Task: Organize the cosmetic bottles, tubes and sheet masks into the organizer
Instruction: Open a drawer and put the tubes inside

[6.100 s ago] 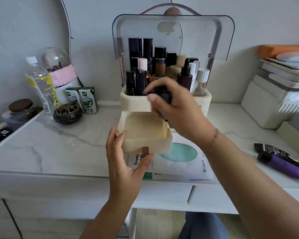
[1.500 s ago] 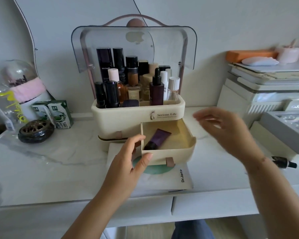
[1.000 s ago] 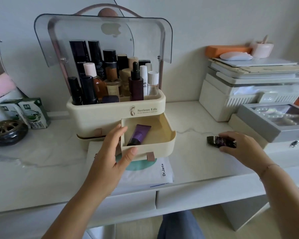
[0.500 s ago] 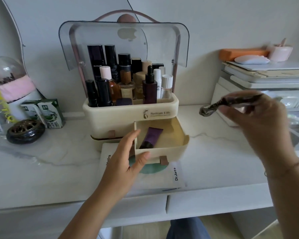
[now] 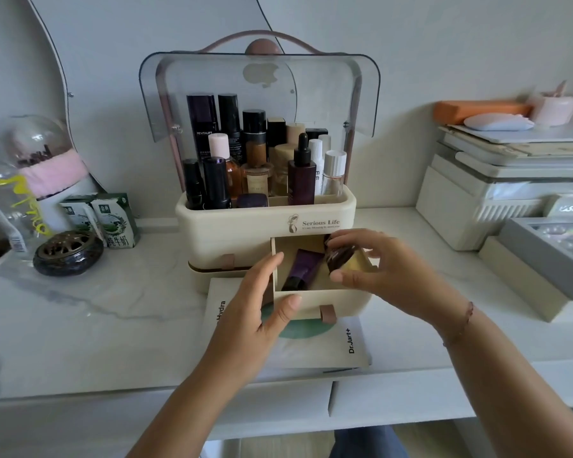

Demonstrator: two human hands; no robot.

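A cream organizer [image 5: 232,223] with a raised clear lid stands mid-table, its top tray packed with several upright bottles [image 5: 301,175]. Its right drawer [image 5: 344,304] is pulled out, and a purple tube [image 5: 303,269] lies inside. My left hand [image 5: 258,309] grips the drawer's front left corner. My right hand [image 5: 377,272] holds a dark crinkled tube [image 5: 338,256] over the drawer's right side. A white sheet mask [image 5: 341,345] lies flat on the table under the drawer and my left hand.
On the left stand two small milk cartons [image 5: 108,219], a dark round incense burner [image 5: 67,252], a water bottle [image 5: 4,206] and a glass dome [image 5: 43,153]. Stacked white boxes [image 5: 497,193] and a grey tray [image 5: 549,256] fill the right. The table's front edge [image 5: 411,375] is close.
My right hand has carried the dark crinkled tube from up at the right down and left into the open drawer. My left hand has stayed on the drawer.
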